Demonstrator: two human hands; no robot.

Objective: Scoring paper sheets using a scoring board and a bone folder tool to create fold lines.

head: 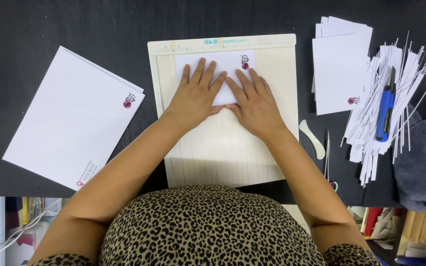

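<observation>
A cream scoring board (277, 123) with fine grooves lies on the black table in front of me. On its upper part rests a small white sheet (228, 61) with a pink and black mark at its top right corner. My left hand (195, 93) lies flat on the sheet, fingers spread. My right hand (252, 101) presses flat beside it on the sheet's lower right part. Both hands hold the paper down against the board; neither grips anything.
A stack of large white sheets (70, 118) lies at the left. At the right are smaller white sheets (338, 69), a heap of thin paper strips (395, 103) with a blue utility knife (385, 106), a white bone folder (312, 139), and a grey cloth (422, 162).
</observation>
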